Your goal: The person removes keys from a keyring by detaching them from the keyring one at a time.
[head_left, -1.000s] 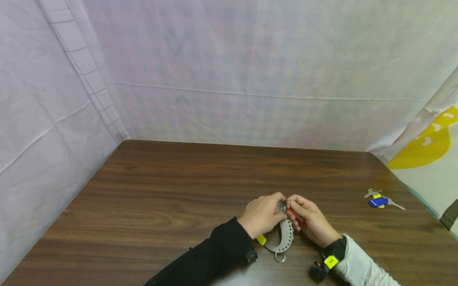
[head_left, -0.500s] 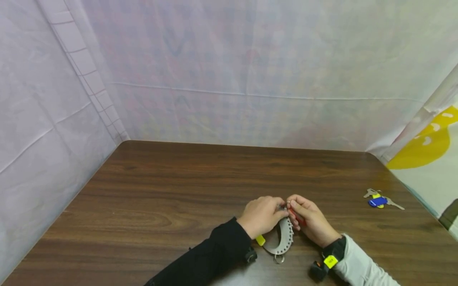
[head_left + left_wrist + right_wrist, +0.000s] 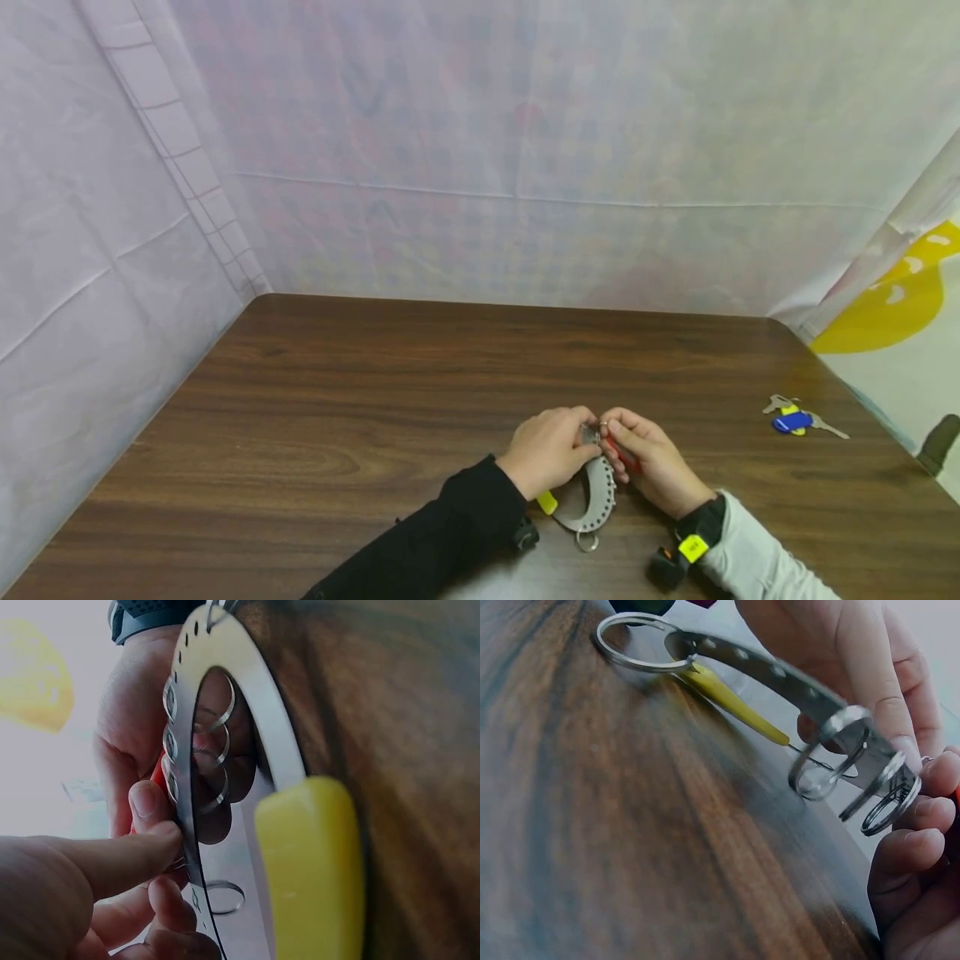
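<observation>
A curved metal key holder [image 3: 602, 496] with a row of holes along its edge hangs between the hands, close over the table. It has a yellow grip [image 3: 311, 862] and carries several split rings [image 3: 169, 742] through its holes, plus a larger ring [image 3: 604, 646] at its bend. My left hand [image 3: 547, 450] pinches the holder's far part between thumb and fingers. Against it, my right hand [image 3: 656, 462] pinches a small red piece [image 3: 622, 455], mostly covered by the fingers, with a bit of metal ring at the fingertips. Whether that ring passes through the holder I cannot tell.
Two keys with a blue tag [image 3: 792, 423] and a yellow tag [image 3: 799, 432] lie on the wooden table [image 3: 360, 375] at the right. Pale cloth sheets [image 3: 480, 200] hang behind and at the left side.
Both hands stay in nearly the same place. My left thumb and fingers shifted slightly toward the right hand, then back, and the holder tilted a little with them.
</observation>
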A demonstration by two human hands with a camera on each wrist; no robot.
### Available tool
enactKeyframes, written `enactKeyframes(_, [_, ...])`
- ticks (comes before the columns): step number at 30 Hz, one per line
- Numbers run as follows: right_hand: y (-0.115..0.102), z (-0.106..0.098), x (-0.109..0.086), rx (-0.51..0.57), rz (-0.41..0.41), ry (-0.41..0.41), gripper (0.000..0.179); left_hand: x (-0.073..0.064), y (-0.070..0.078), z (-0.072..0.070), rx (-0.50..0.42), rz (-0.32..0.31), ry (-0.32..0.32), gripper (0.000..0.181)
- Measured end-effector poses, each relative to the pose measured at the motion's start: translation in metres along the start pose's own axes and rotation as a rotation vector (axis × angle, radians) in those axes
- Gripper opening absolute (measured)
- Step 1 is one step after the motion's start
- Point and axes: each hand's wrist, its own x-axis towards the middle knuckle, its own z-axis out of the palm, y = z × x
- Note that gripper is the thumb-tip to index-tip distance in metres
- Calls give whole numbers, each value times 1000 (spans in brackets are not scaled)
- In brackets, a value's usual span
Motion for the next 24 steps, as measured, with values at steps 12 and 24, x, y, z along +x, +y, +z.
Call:
enactKeyframes(12, [-1,0,0,-5,-3,7,28,-1,1,1,31,21,-22,29])
enactKeyframes(24, [0,-1,0,-16,-3,-5,29,0,-1,0,-1,19,1,31])
